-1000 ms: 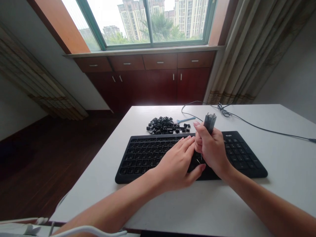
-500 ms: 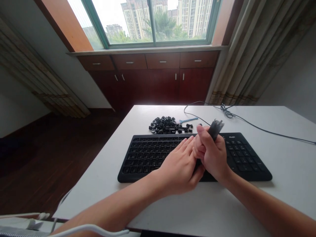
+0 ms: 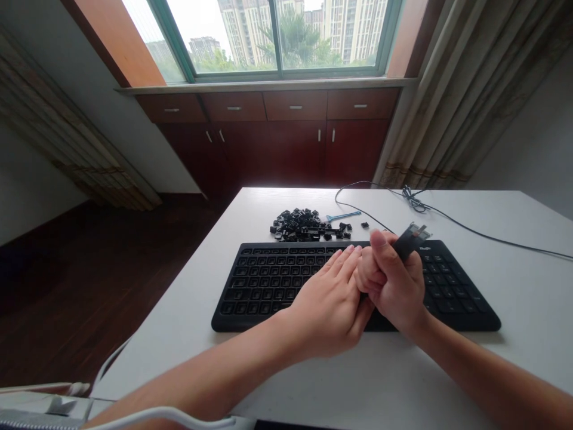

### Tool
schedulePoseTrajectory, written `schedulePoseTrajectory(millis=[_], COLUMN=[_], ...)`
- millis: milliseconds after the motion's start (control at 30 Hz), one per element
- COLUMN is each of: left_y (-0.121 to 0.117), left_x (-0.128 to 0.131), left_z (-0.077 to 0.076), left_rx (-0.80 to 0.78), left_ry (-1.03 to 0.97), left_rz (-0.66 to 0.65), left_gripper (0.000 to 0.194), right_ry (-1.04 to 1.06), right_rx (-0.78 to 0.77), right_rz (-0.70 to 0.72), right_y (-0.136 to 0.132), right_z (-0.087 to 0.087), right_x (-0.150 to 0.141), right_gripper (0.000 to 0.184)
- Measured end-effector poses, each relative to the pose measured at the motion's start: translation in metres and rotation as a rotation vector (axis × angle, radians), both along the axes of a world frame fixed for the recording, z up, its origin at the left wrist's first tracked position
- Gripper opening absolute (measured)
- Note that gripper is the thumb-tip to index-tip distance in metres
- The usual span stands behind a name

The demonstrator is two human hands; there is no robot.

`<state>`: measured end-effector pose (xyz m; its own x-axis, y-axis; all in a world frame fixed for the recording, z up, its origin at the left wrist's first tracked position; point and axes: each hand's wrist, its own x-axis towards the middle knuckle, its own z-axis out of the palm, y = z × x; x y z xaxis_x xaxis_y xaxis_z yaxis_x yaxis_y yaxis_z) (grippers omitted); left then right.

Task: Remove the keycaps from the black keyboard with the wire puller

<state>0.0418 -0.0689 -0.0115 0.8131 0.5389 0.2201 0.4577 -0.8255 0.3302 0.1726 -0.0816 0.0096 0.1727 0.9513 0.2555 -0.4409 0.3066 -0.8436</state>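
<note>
A black keyboard (image 3: 264,279) lies across the white table. Bare key sockets show over its left part, while keys still sit on the number pad at the right. My left hand (image 3: 329,298) rests flat over the middle of the keyboard, fingers stretched out together. Against its fingertips, my right hand (image 3: 396,283) is closed in a fist around a black-handled tool (image 3: 409,239), thumb up. The tool's upper end, pointing up and right, has pale, prong-like tips. Its lower end is hidden by my hands, so I cannot tell whether it touches a key.
Behind the keyboard lies a heap of black keycaps (image 3: 298,224), with a blue brush-like tool (image 3: 344,216) beside it. One loose keycap (image 3: 364,225) sits apart. The keyboard's cable (image 3: 470,227) runs over the white table (image 3: 505,209) to the right edge, partly bundled.
My right fist has shifted right and its tool now tilts further to the right. A loose keycap behind it has come into fuller view. My left hand stays nearly still.
</note>
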Motion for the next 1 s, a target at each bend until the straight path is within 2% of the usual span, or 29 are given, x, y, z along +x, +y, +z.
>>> schedulePoseTrajectory(millis=[167,233,300,367,433,500,567,667,767,933,1000], left_y=[-0.001,-0.001,-0.001,-0.001,-0.002,-0.002,-0.001,0.003,0.008,0.018,0.021], left_x=[-0.001,-0.001,0.0,0.001,0.001,0.001,0.0,-0.004,-0.009,-0.018,-0.02], left_z=[0.0,-0.001,-0.002,-0.003,-0.004,-0.004,-0.003,0.001,0.006,0.011,0.012], left_rx=[-0.006,-0.001,0.0,-0.001,0.0,-0.006,-0.028,-0.068,-0.083,-0.014,0.014], left_ry=[-0.005,-0.003,-0.003,-0.008,-0.014,-0.024,-0.039,-0.07,-0.13,-0.213,-0.218], left_rz=[-0.01,-0.013,-0.004,0.015,0.034,0.048,0.059,0.064,0.045,-0.039,-0.063], left_gripper=[0.063,0.063,0.062,0.062,0.063,0.065,0.065,0.064,0.058,0.028,0.022], right_ry=[0.016,0.014,0.016,0.041,0.087,0.071,0.079,0.162,0.195,0.162,0.165], right_rx=[-0.019,-0.026,-0.036,-0.021,0.062,0.084,-0.005,-0.16,-0.199,-0.229,-0.239], right_rz=[0.006,0.011,0.014,-0.014,-0.154,-0.218,-0.197,-0.143,-0.146,-0.134,-0.142], right_y=[-0.001,-0.002,-0.002,0.0,0.006,0.016,0.026,0.04,0.047,0.053,0.055], right_z=[-0.005,-0.002,0.011,0.033,0.055,0.064,0.056,0.031,0.014,0.003,-0.001], right_x=[-0.001,-0.002,-0.001,0.001,0.006,0.013,0.021,0.031,0.038,0.043,0.044], right_gripper=[0.052,0.053,0.055,0.057,0.059,0.058,0.055,0.051,0.048,0.046,0.046])
